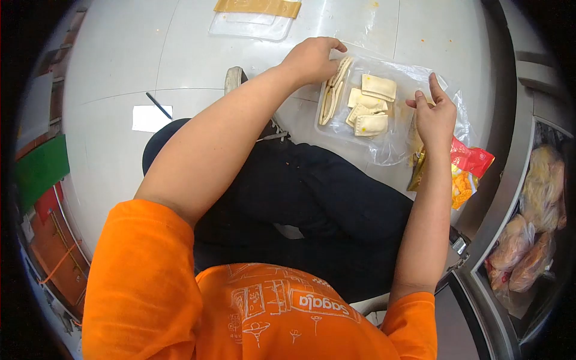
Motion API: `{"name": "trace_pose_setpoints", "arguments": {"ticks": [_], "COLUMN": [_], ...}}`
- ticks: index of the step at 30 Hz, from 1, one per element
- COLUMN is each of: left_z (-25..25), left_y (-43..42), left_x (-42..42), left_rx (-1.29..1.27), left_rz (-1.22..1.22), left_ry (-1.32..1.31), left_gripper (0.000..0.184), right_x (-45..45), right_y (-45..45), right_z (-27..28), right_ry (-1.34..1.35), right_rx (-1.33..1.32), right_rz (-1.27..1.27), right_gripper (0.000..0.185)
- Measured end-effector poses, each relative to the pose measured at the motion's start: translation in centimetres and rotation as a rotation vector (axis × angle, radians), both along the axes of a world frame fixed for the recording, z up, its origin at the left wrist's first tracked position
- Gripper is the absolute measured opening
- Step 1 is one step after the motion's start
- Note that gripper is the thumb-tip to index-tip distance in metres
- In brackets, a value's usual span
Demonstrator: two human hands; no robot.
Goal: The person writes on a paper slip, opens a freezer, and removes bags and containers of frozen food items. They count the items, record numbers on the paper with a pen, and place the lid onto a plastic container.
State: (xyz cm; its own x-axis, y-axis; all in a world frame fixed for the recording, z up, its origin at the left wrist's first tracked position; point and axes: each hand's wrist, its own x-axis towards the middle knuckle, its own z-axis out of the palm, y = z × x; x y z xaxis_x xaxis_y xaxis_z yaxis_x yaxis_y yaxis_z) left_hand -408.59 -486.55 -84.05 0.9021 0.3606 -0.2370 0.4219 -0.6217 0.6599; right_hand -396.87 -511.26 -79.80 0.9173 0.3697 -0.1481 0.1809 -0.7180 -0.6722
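Note:
A clear plastic container (319, 123) on the tiled floor holds flat, pale, crimped-edge pastries. Several filled pastries (371, 124) lie overlapping on a plastic sheet (391, 157) in its middle, while others (333, 96) stand on edge along the left wall. My left hand (312, 60) is at the container's upper left corner, thumb and index finger apart; its other fingers are hidden. On the right side, my right hand (436, 114) hovers over the clear plastic with index finger and thumb spread. I see nothing held in either hand.
A red and yellow food packet (468, 171) lies beside my right forearm. A lidded container with brown tape (258, 8) sits at the top. White paper with a dark pen (158, 105) lies left. An open freezer (528, 180) at right holds bagged food.

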Motion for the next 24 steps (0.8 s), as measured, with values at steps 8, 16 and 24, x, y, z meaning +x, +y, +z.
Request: {"name": "trace_pose_setpoints", "arguments": {"ticks": [8, 16, 24], "left_z": [-0.11, 0.25, 0.25], "left_y": [0.14, 0.07, 0.11], "left_x": [0.11, 0.04, 0.04], "left_rx": [0.026, 0.044, 0.065], "left_rz": [-0.016, -0.021, -0.042], "left_ry": [0.018, 0.025, 0.036], "left_gripper": [0.039, 0.041, 0.051], "right_x": [0.00, 0.03, 0.05], "right_y": [0.10, 0.04, 0.01], "right_z": [0.09, 0.11, -0.28], "right_ry": [-0.009, -0.009, -0.043], "right_rx": [-0.004, -0.005, 0.038], "right_rz": [-0.028, -0.024, -0.019], "right_gripper": [0.056, 0.056, 0.056]}}
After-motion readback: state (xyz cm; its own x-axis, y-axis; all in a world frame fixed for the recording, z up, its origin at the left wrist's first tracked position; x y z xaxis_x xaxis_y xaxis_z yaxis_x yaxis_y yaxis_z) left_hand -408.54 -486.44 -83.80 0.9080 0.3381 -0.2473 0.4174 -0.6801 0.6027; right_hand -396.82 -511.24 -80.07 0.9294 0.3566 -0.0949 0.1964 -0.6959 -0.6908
